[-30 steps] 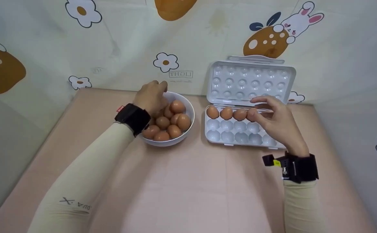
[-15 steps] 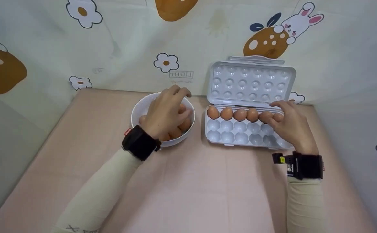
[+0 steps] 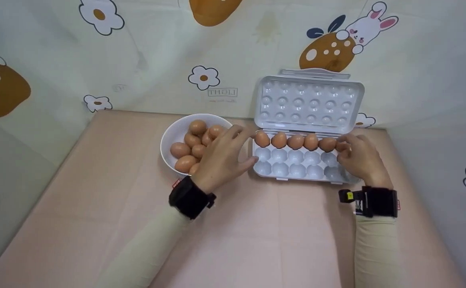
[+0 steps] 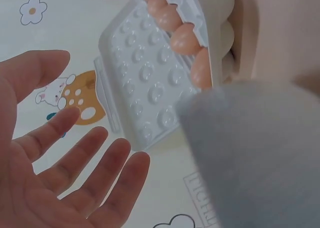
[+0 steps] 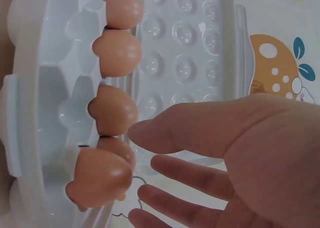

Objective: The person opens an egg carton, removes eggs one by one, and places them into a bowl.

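My left hand (image 3: pixel 223 158) hovers between the bowl and the egg carton, partly over the bowl's right side. Its fingers are spread with nothing in them in the left wrist view. A white bowl (image 3: pixel 167 136) holds several brown eggs (image 3: pixel 180 150), some hidden behind that hand. The grey-white plastic egg carton (image 3: pixel 297 171) lies with its lid (image 3: pixel 309 104) raised, and brown eggs (image 3: pixel 295 141) line its back row. At the right end of this row is my right hand (image 3: pixel 363 162). In the right wrist view its thumb and fingers (image 5: pixel 180 128) stand apart beside the eggs, gripping none.
The carton's two front rows show bare cups in the head view. Behind the pink table covering (image 3: pixel 233 240) hangs a cream cloth (image 3: pixel 149 60) printed with flowers and rabbits. The raised lid stands close to this cloth.
My left hand has come out of the bowl, moving right toward the carton. My right hand has shifted right along the back row, uncovering more eggs there.
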### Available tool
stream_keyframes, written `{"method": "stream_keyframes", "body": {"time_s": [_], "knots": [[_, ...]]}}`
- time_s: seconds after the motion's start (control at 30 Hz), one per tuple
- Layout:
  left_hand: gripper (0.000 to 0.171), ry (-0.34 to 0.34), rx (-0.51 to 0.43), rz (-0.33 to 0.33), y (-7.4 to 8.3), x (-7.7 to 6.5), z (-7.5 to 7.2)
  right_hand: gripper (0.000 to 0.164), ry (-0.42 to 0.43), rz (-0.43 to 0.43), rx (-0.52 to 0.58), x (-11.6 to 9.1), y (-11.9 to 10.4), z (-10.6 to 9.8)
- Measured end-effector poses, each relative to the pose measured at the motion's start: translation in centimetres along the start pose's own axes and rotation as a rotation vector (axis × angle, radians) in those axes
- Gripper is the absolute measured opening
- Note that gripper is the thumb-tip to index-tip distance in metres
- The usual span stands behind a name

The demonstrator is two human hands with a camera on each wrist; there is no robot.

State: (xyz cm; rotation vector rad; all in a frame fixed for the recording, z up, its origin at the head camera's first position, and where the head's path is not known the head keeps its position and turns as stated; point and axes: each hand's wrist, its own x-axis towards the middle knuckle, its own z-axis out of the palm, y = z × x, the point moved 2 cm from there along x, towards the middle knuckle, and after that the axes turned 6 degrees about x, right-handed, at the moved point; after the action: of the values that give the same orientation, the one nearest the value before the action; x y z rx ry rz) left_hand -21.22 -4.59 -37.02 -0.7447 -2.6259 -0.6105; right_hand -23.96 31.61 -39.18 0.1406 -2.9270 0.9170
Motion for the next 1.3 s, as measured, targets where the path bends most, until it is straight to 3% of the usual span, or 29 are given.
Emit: {"method": "stream_keyframes", "body": {"time_s": [0.13,0.27,0.6,0.77,1.03,1.3], "knots": [[0.061,-0.008,0.025,0.025,0.3,-0.5,1.0,0.039,-0.056,0.04,0.016,0.1,0.5,0.3],[0.054,-0.012,0.02,0.036,0.5,-0.7,1.7,0.04,-0.079,0.078,0.029,0.2,0.9,0.5],[0.047,-0.058,-0.051,0.034,0.9,-1.2,2.8,0.03,-0.027,0.074,-0.015,0.3,1.8,1.1],[0.046,-0.059,-0.058,0.032,1.0,-1.1,2.9,0.029,-0.023,0.104,-0.039,0.3,2.1,1.3],[0.044,-0.066,-0.061,0.029,0.9,-1.1,3.0,0.019,0.024,0.068,-0.059,0.3,2.4,1.4],[0.042,-0.038,-0.074,0.053,0.7,-1.2,3.1,0.025,0.054,0.075,-0.042,0.1,2.7,1.1]]}}
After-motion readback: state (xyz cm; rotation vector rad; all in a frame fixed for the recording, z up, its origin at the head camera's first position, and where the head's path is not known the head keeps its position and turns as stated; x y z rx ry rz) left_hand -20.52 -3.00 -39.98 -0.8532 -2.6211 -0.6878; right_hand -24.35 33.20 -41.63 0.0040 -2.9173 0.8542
